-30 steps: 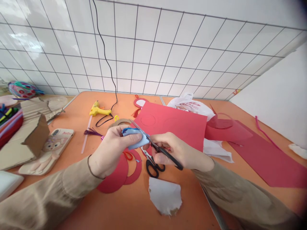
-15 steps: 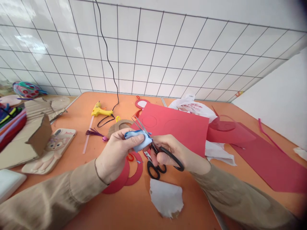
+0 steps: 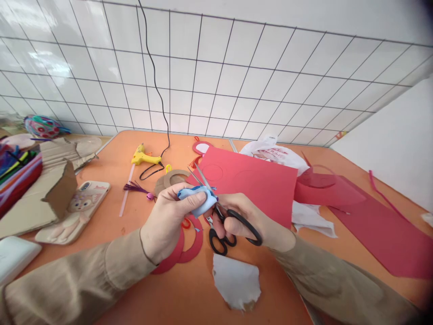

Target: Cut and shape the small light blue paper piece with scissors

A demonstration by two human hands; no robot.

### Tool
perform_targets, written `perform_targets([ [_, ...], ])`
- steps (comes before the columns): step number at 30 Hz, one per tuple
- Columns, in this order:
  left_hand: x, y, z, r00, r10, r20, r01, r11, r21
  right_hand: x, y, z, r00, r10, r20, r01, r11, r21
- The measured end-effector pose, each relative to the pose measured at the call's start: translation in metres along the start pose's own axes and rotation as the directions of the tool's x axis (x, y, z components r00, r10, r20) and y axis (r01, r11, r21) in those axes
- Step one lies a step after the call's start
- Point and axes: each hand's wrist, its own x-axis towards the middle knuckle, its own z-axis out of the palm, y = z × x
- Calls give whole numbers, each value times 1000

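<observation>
Between the thumb and fingers of my left hand (image 3: 169, 216) is a small light-blue piece of fabric (image 3: 199, 203) with a darker blue edge. My right hand (image 3: 241, 214) grips black-handled scissors (image 3: 248, 228), its fingers in the loops. Their blades stand apart at the far edge of the fabric, tips pointing away from me. A second pair of scissors (image 3: 219, 241) with black handles lies on the table just under my right hand. Red paper rings (image 3: 194, 248) lie below my left hand, partly covered by it.
A yellow glue gun (image 3: 145, 155) with a cord stands behind my left hand. Red card sheets (image 3: 257, 185) and a plastic bag (image 3: 274, 151) lie at the right. A white scrap (image 3: 237, 280) is near me. Cardboard (image 3: 34, 194) and a phone (image 3: 74, 212) are left.
The whole view has shifted slightly, so everything sits a little further right. Both hands keep their holds, and the scissor blades look about as far apart as before.
</observation>
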Motion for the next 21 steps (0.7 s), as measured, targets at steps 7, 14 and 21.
perform_targets([
  [7, -2, 0, -1, 997, 53, 58, -54, 998, 25, 0, 4, 0, 999, -43, -8, 43, 999, 5],
  [14, -1, -2, -2, 998, 39, 57, -40, 999, 13, -1, 9, 2, 999, -37, -29, 38, 999, 23],
  [21, -1, 1, -2, 993, 92, 79, -98, 992, 76, -2, 8, -2, 1000, -29, -7, 29, 1000, 13],
])
